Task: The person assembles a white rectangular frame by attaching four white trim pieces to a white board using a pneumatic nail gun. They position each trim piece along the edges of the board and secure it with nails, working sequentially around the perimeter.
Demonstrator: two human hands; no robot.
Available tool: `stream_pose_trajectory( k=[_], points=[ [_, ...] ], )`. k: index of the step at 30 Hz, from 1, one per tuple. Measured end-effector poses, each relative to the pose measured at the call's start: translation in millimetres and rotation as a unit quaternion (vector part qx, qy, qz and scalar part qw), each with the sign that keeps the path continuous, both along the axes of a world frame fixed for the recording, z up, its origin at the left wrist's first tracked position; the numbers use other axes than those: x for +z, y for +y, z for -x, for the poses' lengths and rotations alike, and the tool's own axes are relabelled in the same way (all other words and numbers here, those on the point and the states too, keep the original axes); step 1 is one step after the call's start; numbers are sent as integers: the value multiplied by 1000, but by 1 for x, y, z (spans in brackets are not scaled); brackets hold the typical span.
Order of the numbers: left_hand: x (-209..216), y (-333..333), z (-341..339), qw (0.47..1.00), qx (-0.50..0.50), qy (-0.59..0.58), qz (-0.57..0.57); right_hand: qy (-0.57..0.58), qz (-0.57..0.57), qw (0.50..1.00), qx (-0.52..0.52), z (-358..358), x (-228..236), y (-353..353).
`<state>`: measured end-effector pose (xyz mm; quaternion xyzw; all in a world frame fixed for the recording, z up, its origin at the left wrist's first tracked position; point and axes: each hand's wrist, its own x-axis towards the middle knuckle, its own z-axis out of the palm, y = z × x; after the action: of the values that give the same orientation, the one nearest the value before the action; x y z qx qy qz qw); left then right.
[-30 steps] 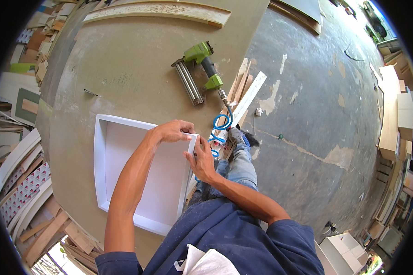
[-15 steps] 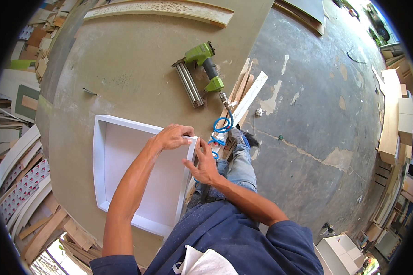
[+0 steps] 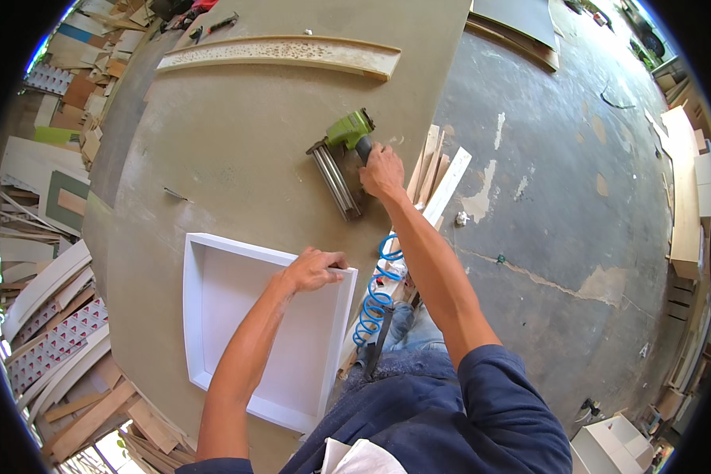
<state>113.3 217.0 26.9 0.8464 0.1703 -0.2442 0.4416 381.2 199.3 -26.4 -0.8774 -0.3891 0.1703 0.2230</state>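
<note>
White box: here it is (image 3: 220, 304), shallow, open side up, lying on the table (image 3: 237, 150) close by the right edge, at the end nearer the person; set flat like that, it likely gets firm backing.
Left hand: gripping (image 3: 314, 270), and it's the box's far wall it has, right by the far right corner, presumably to steady that joint (where the thumb sits is hard to make out).
Right hand: closed (image 3: 383, 170) around the dark handle of the nail gun (image 3: 346, 130), the natural place for control of such a tool.
Nail gun: green body, metal magazine (image 3: 337, 186), near the table's right edge and beyond the box; its handle points to the right edge, handy for that arm (lifted or resting, I can't tell).
Air hose: blue coils (image 3: 373, 312) just off the right edge, a route that probably keeps the tabletop free of loops.
Curved board: lying (image 3: 284, 57) across the table's far end, perhaps parked there to leave working room.
Count: two hands, one box with four walls, one nail gun, one hose, one curved board, one thin dark fastener-like piece (image 3: 175, 195) toward the left edge; timber strips (image 3: 449, 186) beside the right edge, at least three (overlap hides the rest).
</note>
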Motion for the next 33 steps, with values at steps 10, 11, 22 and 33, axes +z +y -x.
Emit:
stream_pose_trajectory(
  k=[10,11,22,33],
  points=[
    [-1,-2,4,1000,-4,-2,-4,390,-150,899,-129,-7,25,-92],
    [-2,-1,3,1000,-5,-10,-2,480,-227,834,-148,-4,19,-119],
    [4,-6,6,999,37,-14,26,723,-182,638,-193,72,48,-305],
    [14,-7,3,999,17,-23,-16,772,-91,612,-143,94,52,-279]
  ],
)
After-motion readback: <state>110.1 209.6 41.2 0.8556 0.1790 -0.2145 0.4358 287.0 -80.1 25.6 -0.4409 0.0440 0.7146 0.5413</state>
